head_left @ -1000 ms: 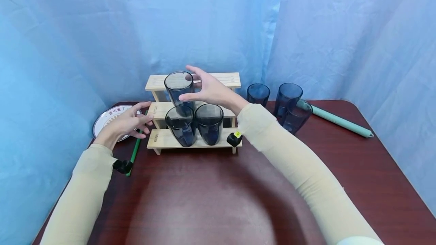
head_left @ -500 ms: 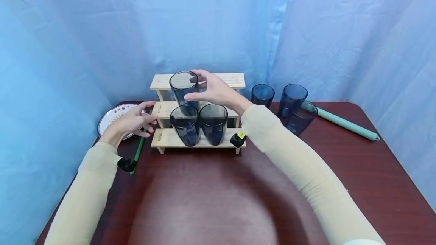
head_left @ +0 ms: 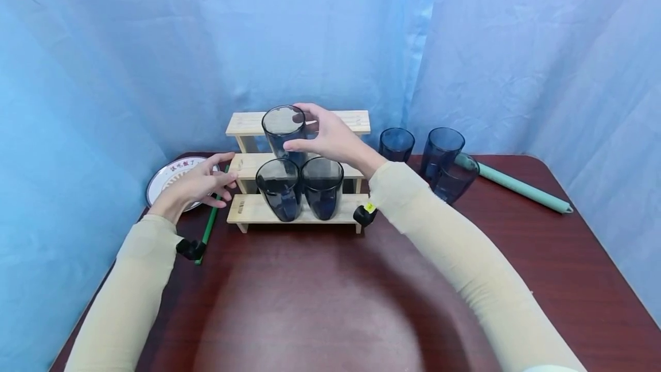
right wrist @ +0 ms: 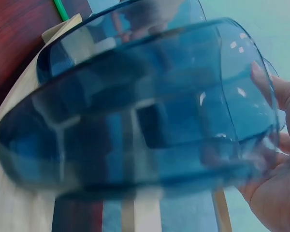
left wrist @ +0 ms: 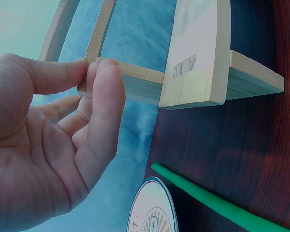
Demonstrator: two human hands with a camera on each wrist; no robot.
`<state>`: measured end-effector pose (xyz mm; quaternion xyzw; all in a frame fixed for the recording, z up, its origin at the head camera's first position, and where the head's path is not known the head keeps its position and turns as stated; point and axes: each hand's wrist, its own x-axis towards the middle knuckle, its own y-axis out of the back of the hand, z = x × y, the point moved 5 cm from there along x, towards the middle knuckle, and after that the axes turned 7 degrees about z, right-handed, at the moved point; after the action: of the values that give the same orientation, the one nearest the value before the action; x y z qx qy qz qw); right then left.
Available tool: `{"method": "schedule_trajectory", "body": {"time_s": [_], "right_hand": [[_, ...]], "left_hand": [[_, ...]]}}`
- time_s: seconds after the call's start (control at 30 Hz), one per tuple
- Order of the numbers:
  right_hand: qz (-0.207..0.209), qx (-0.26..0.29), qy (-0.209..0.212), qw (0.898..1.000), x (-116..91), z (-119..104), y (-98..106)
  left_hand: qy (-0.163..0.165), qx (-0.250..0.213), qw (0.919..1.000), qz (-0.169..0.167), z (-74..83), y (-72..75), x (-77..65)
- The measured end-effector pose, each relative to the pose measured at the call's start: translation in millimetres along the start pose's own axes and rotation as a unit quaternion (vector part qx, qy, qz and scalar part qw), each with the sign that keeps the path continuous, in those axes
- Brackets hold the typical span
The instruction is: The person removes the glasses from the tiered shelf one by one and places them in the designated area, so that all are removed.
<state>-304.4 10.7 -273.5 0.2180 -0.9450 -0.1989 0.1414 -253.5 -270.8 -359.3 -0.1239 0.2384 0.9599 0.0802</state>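
In the head view my right hand (head_left: pixel 335 139) grips a dark blue-tinted drinking glass (head_left: pixel 281 141) from its right side, thumb in front and fingers behind. The glass stands upright over the middle tier of a three-tier wooden rack (head_left: pixel 242 211). My left hand (head_left: pixel 198 185) pinches the left end of that middle tier; the left wrist view has the thumb and fingertips together on the wood (left wrist: pixel 130 72). Two more glasses, a left one (head_left: pixel 279 191) and a right one (head_left: pixel 322 188), stand side by side on the lowest tier, partly hiding the held glass's base.
Right of the rack stand three similar glasses, one (head_left: pixel 396 143) nearer it and two overlapping, including a front one (head_left: pixel 457 179). Behind them lies a pale green rod (head_left: pixel 521 188). A white plate (head_left: pixel 165 179) and a thin green stick (head_left: pixel 209 228) lie at the left.
My right hand has shifted the held glass slightly to the right along the rack. My left hand stays at the tier's left end. The head view has swung a little.
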Motion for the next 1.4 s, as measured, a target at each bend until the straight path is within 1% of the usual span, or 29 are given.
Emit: {"method": "schedule_trajectory", "body": {"time_s": [0.17, 0.4, 0.53, 0.63, 0.77, 0.87, 1.07, 1.23, 1.4], "right_hand": [[0.013, -0.008, 0.008, 1.0, -11.0, -0.8, 20.0], [0.044, -0.04, -0.002, 0.998, -35.5, 8.4, 59.7], [0.065, -0.064, -0.011, 0.996, -54.4, 16.1, 83.3], [0.085, -0.084, -0.028, 0.992, -69.4, 21.5, 99.3], [0.117, -0.098, -0.034, 0.988, -90.7, 25.6, 114.4], [0.14, -0.096, -0.029, 0.985, -108.2, 29.9, 120.1], [0.181, -0.085, -0.038, 0.979, -135.5, 50.3, 124.6], [0.2, -0.081, -0.043, 0.975, -151.1, 68.9, 124.6], [0.207, -0.088, -0.057, 0.973, -160.4, 91.0, 121.5]], "left_hand": [[0.003, 0.003, 1.0, 0.0, -0.2, 2.6, -2.9], [0.008, 0.0, 1.0, 0.001, -2.4, 6.7, -6.9], [0.008, -0.001, 1.0, 0.001, -2.5, 8.0, -8.2], [0.008, 0.0, 1.0, 0.002, -2.7, 8.0, -9.1], [0.007, 0.003, 1.0, 0.002, -2.6, 7.4, -10.4], [0.007, 0.002, 1.0, 0.001, -1.9, 6.8, -10.4], [0.009, -0.003, 1.0, 0.0, -1.6, 5.0, -9.8], [0.009, 0.001, 1.0, -0.001, -1.2, 3.8, -10.9], [0.005, 0.005, 1.0, 0.0, -0.7, 3.7, -10.9]]}}
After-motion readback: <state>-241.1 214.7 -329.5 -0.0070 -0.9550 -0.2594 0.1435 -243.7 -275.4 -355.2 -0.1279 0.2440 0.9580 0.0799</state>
